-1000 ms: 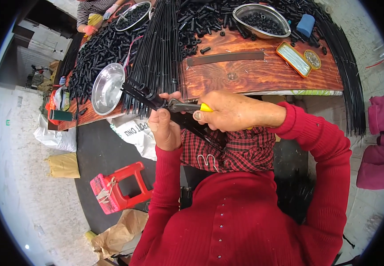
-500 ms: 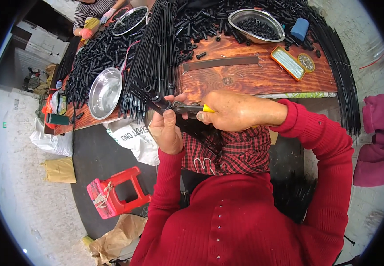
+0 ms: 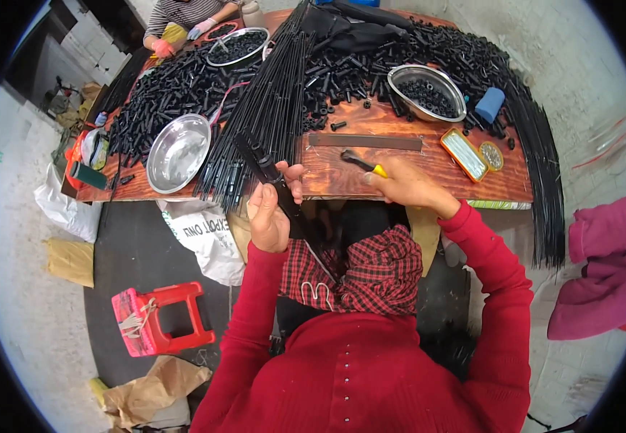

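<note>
My left hand [image 3: 273,220] is closed round a bundle of black ribs with a black plastic collar, which looks like an umbrella frame [image 3: 261,164]. It slants from above my fingers down toward my lap, where its lower end is hard to make out against the dark cloth. My right hand [image 3: 408,186] grips a pair of pliers [image 3: 360,160] with yellow on the handle. The dark head of the pliers points left over the table's front edge, apart from the frame.
Long black ribs [image 3: 273,94] fan across the wooden table [image 3: 371,180]. Black plastic tubes [image 3: 161,108] lie heaped beyond. Metal bowls [image 3: 178,155], a flat dark strip [image 3: 366,141] and a yellow-rimmed tin [image 3: 464,155] rest there. A red stool [image 3: 161,317] stands left; a co-worker [image 3: 190,22] sits far left.
The pliers have come away from the collar of the frame and moved right with my right hand. My left hand still holds the frame. The whole view has shifted slightly.
</note>
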A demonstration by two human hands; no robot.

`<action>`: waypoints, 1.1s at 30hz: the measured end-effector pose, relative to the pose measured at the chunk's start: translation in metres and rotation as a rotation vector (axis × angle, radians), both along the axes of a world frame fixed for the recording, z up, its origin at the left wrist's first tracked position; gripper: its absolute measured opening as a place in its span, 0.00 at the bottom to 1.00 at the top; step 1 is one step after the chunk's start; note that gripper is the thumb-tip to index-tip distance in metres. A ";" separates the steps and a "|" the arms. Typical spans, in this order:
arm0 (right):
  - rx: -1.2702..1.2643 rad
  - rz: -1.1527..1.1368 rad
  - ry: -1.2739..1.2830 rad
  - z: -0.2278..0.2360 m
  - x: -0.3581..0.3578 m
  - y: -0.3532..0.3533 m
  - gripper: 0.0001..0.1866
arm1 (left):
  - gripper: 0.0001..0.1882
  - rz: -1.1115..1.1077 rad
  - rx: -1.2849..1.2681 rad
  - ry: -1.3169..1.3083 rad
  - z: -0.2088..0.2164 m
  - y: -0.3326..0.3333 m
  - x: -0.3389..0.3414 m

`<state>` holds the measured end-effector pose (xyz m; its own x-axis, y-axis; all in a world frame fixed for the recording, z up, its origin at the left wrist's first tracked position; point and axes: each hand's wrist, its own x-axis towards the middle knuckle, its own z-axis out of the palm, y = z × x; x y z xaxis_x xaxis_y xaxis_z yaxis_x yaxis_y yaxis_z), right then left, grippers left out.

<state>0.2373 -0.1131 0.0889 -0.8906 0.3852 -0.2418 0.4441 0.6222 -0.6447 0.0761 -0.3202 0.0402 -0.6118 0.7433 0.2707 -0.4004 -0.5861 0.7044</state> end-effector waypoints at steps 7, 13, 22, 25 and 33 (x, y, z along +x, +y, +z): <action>0.628 -0.161 0.228 -0.061 0.017 0.017 0.19 | 0.26 0.004 -0.032 0.028 -0.004 0.001 -0.001; 0.819 -0.125 0.398 -0.078 0.013 0.022 0.19 | 0.29 -0.013 0.023 0.027 0.004 0.003 0.001; 0.076 0.207 0.290 -0.145 0.056 -0.086 0.06 | 0.29 0.101 0.000 0.215 0.066 -0.017 0.004; 0.135 0.271 0.131 -0.183 0.073 -0.099 0.06 | 0.28 0.116 0.030 0.190 0.081 -0.035 -0.013; 0.199 0.138 0.215 -0.193 0.076 -0.107 0.07 | 0.24 0.102 0.251 0.046 0.106 -0.126 -0.091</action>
